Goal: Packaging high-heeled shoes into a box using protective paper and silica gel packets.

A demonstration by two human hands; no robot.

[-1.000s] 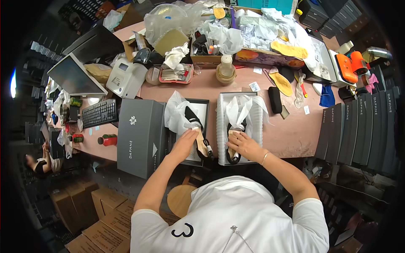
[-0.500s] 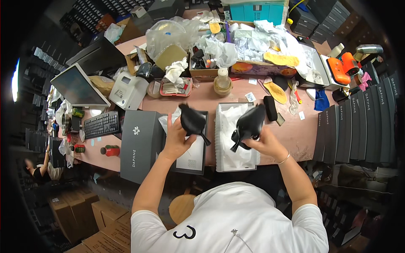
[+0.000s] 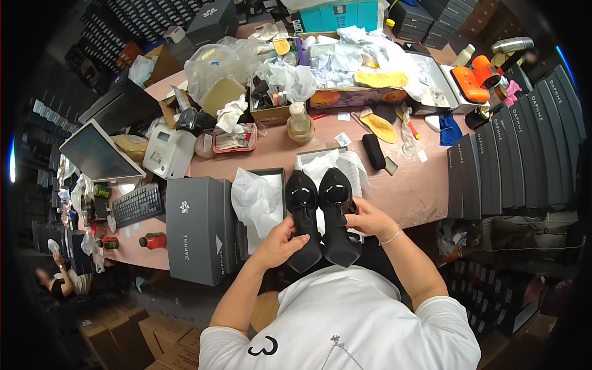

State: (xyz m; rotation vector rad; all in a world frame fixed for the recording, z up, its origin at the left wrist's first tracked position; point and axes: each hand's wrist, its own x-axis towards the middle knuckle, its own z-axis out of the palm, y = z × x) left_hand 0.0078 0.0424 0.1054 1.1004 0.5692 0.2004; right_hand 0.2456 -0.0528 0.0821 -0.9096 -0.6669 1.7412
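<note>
Two black shoes sit side by side in your hands, above your lap at the table's [image 3: 425, 191] near edge. Head view: your left hand [image 3: 280, 243] wraps the left shoe [image 3: 303, 225], your right hand [image 3: 364, 217] grips the right shoe [image 3: 337, 216]. Fingertips hidden behind the shoes. Open box [image 3: 271, 176] with white tissue paper [image 3: 256, 197] lies just behind, partly covered. Grey box lid [image 3: 194, 228] stands beside your left forearm.

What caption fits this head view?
Left hand and right hand hold two black shoes side by side above open boxes.
</note>
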